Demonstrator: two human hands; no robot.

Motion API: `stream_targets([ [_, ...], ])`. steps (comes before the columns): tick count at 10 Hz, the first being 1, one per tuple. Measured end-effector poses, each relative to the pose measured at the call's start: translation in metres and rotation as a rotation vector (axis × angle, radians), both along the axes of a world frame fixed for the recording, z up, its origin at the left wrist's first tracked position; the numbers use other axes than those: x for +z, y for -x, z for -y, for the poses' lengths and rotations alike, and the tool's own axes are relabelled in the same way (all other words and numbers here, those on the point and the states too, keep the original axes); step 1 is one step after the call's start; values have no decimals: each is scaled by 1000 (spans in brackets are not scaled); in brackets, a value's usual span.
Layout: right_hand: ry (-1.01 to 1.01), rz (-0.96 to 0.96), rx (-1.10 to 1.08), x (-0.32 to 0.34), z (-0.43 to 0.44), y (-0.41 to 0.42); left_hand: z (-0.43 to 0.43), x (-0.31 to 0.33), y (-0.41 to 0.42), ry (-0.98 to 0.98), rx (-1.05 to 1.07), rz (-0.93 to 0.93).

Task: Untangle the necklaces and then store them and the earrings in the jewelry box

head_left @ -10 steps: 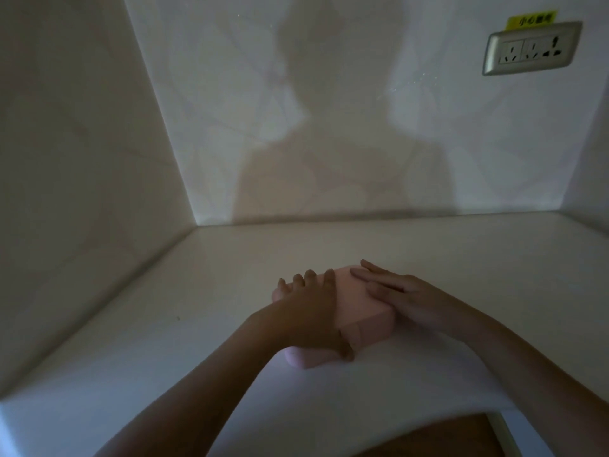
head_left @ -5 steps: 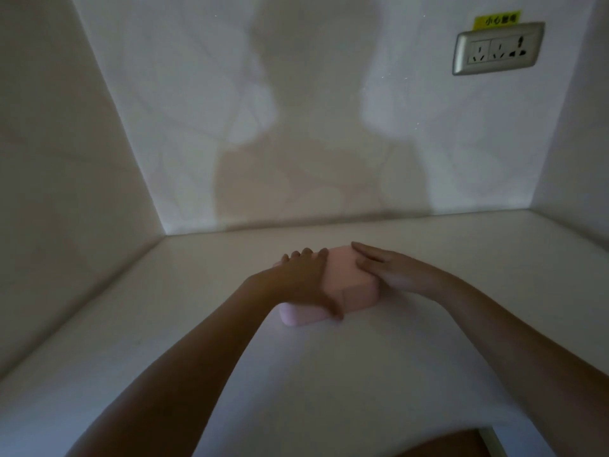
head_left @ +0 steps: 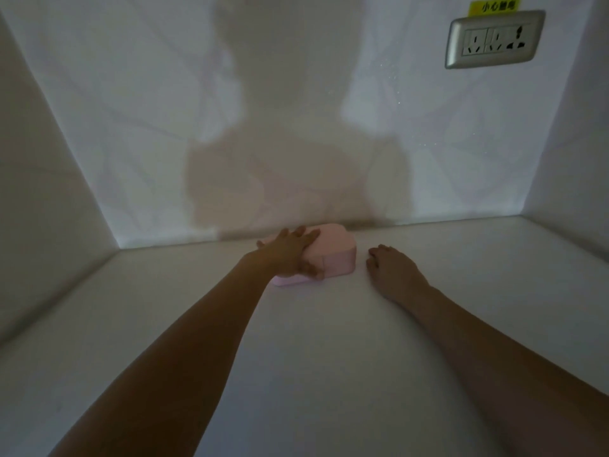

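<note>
Pushed back, the smooth rounded pink jewelry box [head_left: 336, 249] lies under a flat left hand [head_left: 291, 253]; right hand [head_left: 392, 270] released, empty.

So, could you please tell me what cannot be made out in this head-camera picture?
- Head view: the jewelry box is closed, so its lid hides whatever is inside; no necklaces or earrings show.
- Head view: the left hand covers the box's left part.
- Head view: the yellow label above the wall socket is too blurred to read.
</note>
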State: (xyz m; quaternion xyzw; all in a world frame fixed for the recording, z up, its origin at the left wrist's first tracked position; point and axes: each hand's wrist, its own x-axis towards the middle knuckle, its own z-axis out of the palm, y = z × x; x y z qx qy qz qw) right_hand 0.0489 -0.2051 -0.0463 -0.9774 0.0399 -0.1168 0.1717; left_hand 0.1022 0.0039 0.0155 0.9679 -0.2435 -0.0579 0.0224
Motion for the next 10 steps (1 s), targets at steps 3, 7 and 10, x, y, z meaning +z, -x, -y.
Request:
stream_targets([
  [3,-12,40,-24,-9,1,-13,-8,-6,-55,6,4,98],
  [7,-3,5,-30,-6,2,-9,-17,-9,-50,22,222,151],
  [10,72,-279,34,18,-9,10,-22,-18,-6,228,345,238],
])
